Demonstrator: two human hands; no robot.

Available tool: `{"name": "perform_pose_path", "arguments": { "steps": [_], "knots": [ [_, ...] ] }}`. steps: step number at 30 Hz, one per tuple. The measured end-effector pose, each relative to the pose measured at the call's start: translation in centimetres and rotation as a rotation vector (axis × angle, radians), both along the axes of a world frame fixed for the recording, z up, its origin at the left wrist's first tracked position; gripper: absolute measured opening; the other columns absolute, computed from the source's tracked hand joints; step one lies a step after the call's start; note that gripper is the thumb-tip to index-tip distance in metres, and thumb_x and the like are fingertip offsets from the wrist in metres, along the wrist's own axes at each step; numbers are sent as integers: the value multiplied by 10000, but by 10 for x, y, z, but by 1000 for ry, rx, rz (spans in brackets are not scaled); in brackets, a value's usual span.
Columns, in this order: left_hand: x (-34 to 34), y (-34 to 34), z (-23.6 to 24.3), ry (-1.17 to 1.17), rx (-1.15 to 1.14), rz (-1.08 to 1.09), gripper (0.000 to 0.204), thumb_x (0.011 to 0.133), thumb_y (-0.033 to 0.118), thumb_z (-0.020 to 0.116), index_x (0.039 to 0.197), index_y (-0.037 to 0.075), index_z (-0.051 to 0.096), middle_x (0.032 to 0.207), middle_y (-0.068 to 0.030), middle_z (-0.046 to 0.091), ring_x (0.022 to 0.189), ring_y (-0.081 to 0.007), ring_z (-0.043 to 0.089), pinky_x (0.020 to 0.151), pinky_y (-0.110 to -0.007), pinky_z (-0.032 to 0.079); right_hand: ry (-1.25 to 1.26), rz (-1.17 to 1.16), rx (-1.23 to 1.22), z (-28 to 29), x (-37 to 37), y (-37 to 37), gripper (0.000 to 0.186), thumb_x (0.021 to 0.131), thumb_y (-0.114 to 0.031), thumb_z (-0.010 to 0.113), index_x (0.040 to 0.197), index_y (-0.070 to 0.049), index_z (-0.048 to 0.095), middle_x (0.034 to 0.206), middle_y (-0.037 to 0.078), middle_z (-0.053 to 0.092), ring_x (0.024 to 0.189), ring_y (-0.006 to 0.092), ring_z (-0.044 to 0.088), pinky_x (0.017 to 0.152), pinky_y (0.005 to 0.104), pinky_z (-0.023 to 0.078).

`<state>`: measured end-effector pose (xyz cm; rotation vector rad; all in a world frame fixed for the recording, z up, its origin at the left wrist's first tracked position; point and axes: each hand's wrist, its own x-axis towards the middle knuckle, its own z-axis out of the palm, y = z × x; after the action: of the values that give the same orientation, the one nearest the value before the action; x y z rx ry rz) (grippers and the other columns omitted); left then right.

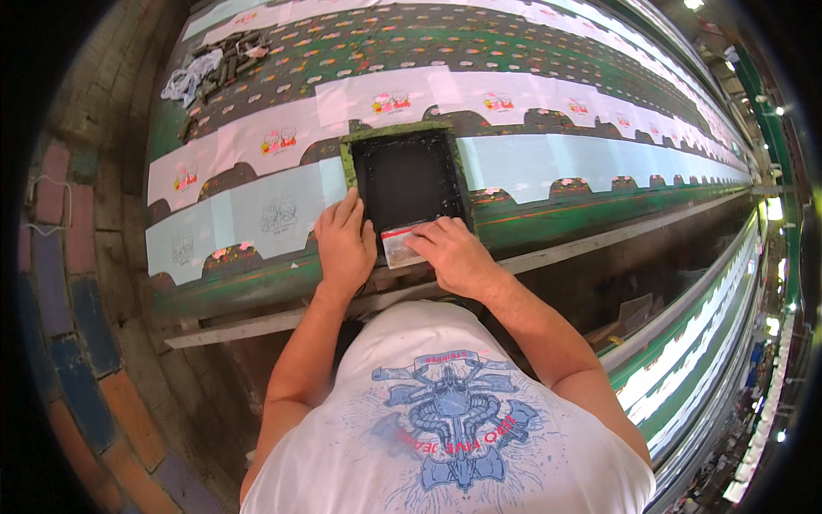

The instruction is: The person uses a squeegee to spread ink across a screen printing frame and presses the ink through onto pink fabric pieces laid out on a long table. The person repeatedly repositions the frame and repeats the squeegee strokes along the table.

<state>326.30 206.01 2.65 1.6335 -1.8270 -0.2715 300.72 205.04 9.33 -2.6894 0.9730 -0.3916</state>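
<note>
A screen printing frame [348, 163] with a worn green rim and black ink across its mesh lies over the row of pale blue cloth pieces. My left hand [348, 242] grips its left side near the lower corner, with the fingers along the rim and the thumb inward. My right hand [454, 255] is closed on a flat, whitish squeegee [399, 250] with a red strip along its upper edge. The squeegee is at the near end of the inked mesh. To the left of the frame, a blue cloth piece [257, 224] carries black outline figures.
Pink cloth pieces [248, 141] printed with coloured figures form the row behind. Dark rolled pieces and a crumpled white cloth [190, 79] lie at the far left of the long green table [282, 287]. A pale rail [591, 233] runs along its near edge. Coloured bricks [77, 248] pave the left floor.
</note>
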Motion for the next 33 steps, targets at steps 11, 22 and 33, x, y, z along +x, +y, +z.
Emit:
{"name": "perform_pose_path", "arguments": {
  "steps": [11, 22, 33],
  "knots": [
    [-18, 6, -31, 527, 116, 217, 665, 770, -108, 776, 1409, 74, 797, 1667, -216, 623, 1542, -394, 567, 1317, -484, 418, -371, -417, 170, -12, -57, 26, 488, 994, -246, 845, 1432, -62, 736, 1535, 199, 665, 1458, 423, 571, 1228, 529, 456],
    [-119, -14, -10, 662, -61, 145, 463, 775, -136, 754, 1178, 80, 825, 1674, -227, 621, 1508, -387, 567, 1286, -504, 404, -656, -497, 389, -33, -166, 24, 431, 993, -115, 827, 1412, -39, 758, 1520, 196, 710, 1440, 382, 639, 1240, 486, 474],
    [-280, -48, -42, 740, -13, 182, 383, 781, -104, 734, 1113, 62, 829, 1669, -253, 618, 1559, -381, 564, 1302, -465, 411, -605, -497, 371, -35, -335, -14, 419, 975, -65, 797, 1392, -38, 762, 1500, 192, 717, 1406, 391, 650, 1228, 494, 481]
  ]
}}
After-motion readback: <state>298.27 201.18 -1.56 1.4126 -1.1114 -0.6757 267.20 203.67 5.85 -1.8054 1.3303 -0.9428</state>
